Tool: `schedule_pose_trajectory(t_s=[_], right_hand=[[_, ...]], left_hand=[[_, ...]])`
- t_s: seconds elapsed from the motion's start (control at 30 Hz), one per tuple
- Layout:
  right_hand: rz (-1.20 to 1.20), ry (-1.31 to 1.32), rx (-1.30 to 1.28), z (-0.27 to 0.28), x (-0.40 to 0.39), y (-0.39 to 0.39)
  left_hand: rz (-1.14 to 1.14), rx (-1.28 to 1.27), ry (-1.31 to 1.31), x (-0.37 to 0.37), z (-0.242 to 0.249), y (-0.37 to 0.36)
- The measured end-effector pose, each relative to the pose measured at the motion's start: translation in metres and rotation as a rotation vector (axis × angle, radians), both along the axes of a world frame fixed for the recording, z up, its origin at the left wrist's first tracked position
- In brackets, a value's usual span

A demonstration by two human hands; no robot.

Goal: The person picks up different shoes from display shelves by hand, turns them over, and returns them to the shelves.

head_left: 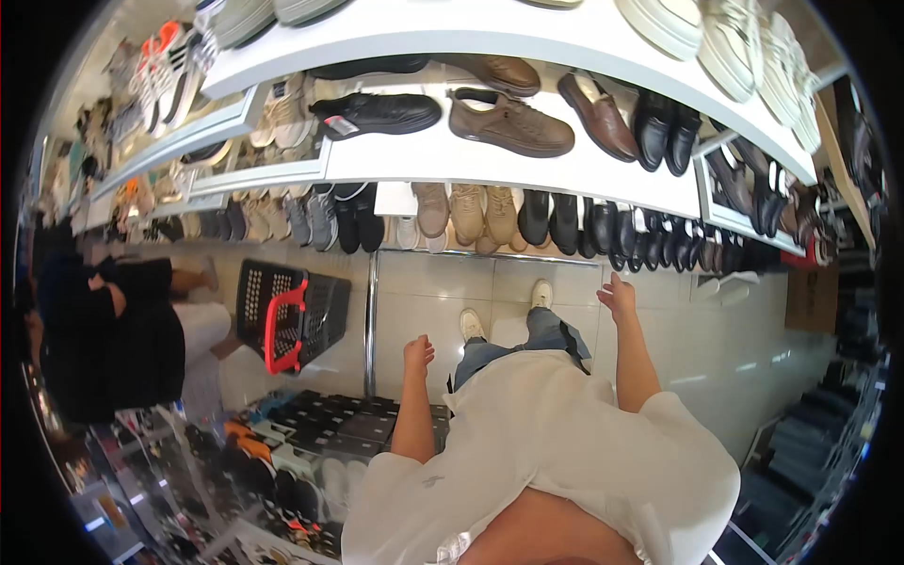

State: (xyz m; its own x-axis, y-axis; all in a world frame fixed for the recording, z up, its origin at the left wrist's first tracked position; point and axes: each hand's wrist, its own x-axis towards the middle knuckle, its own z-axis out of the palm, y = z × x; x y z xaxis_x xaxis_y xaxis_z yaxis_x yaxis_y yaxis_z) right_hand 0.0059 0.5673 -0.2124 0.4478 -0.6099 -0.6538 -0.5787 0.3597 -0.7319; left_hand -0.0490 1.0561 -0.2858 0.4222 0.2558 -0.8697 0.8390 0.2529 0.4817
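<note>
My right hand [617, 296] reaches forward below the row of black shoes [626, 235], its fingers apart and nothing held. My left hand [419, 351] hangs in front of me over the aisle, its fingers loosely bent and nothing visible in it. Ahead is a white shelf [395, 165] with a black shoe [381, 114] bearing a tag, a brown lace-up shoe [511, 124], a reddish-brown loafer [599, 118] and black slip-on shoes [666, 130]. Tan shoes [482, 212] stand on the level beneath. Neither hand is seen touching a shoe.
A dark shopping basket [325, 311] with a red handle [283, 325] stands to my left, beside a person in dark clothes [113, 330]. A metal post [370, 325] rises near it. Dark boxes [353, 424] lie behind my left arm. A cardboard box [812, 299] stands far right.
</note>
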Motion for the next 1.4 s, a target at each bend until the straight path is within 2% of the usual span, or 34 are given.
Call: schedule_pose_trajectory(t_s=[0.03, 0.1, 0.17, 0.27, 0.37, 0.43, 0.53, 0.63, 0.7, 0.8, 0.93, 1.0, 1.07, 1.13, 1.2, 1.3, 1.37, 1.4], right_hand=[[-0.057, -0.004, -0.006, 0.001, -0.021, -0.002], [0.194, 0.248, -0.137, -0.011, -0.070, -0.019], [0.223, 0.371, -0.145, -0.033, -0.131, -0.034], [0.027, 0.546, -0.032, -0.049, -0.222, -0.031], [-0.074, 0.629, 0.027, -0.057, -0.292, -0.013], [-0.102, 0.666, 0.071, -0.056, -0.318, -0.003], [-0.211, 0.611, 0.004, -0.059, -0.343, 0.014], [-0.242, 0.674, -0.076, -0.071, -0.363, 0.008], [-0.176, 0.751, -0.144, -0.076, -0.369, -0.002], [-0.199, 0.735, -0.104, -0.073, -0.388, -0.026], [-0.143, 0.721, -0.074, -0.105, -0.441, -0.069], [-0.259, 0.682, -0.075, -0.136, -0.465, -0.088], [-0.325, 0.634, -0.010, -0.136, -0.476, -0.118], [-0.392, 0.594, 0.059, -0.126, -0.477, -0.137], [-0.415, 0.414, -0.064, -0.109, -0.467, -0.155], [-0.447, 0.309, -0.025, -0.055, -0.431, -0.180], [-0.402, 0.090, -0.023, -0.027, -0.408, -0.197], [-0.404, 0.085, -0.028, -0.014, -0.395, -0.211]], left_hand=[[-0.062, -0.016, 0.047, -0.008, -0.014, 0.009], [-0.166, -0.015, 0.127, -0.013, -0.039, 0.024], [-0.233, -0.002, 0.209, -0.027, -0.056, 0.039], [-0.271, -0.027, 0.304, -0.039, -0.076, 0.050], [-0.421, 0.022, 0.258, -0.026, -0.055, 0.035], [-0.484, 0.010, 0.231, -0.012, -0.051, 0.020], [-0.621, 0.034, 0.145, 0.022, -0.035, -0.010], [-0.715, 0.061, 0.047, 0.056, -0.014, -0.059], [-0.734, 0.061, 0.001, 0.078, 0.001, -0.097], [-0.742, 0.007, -0.103, 0.092, 0.028, -0.165], [-0.785, -0.127, -0.217, 0.079, 0.074, -0.274], [-0.805, -0.187, -0.257, 0.061, 0.097, -0.332], [-0.877, -0.325, -0.263, 0.035, 0.117, -0.394], [-0.938, -0.379, -0.263, 0.010, 0.133, -0.449], [-0.989, -0.435, -0.250, -0.014, 0.149, -0.499], [-1.101, -0.483, -0.278, -0.040, 0.172, -0.561], [-1.180, -0.530, -0.263, -0.052, 0.179, -0.593], [-1.183, -0.532, -0.269, -0.054, 0.179, -0.611]])
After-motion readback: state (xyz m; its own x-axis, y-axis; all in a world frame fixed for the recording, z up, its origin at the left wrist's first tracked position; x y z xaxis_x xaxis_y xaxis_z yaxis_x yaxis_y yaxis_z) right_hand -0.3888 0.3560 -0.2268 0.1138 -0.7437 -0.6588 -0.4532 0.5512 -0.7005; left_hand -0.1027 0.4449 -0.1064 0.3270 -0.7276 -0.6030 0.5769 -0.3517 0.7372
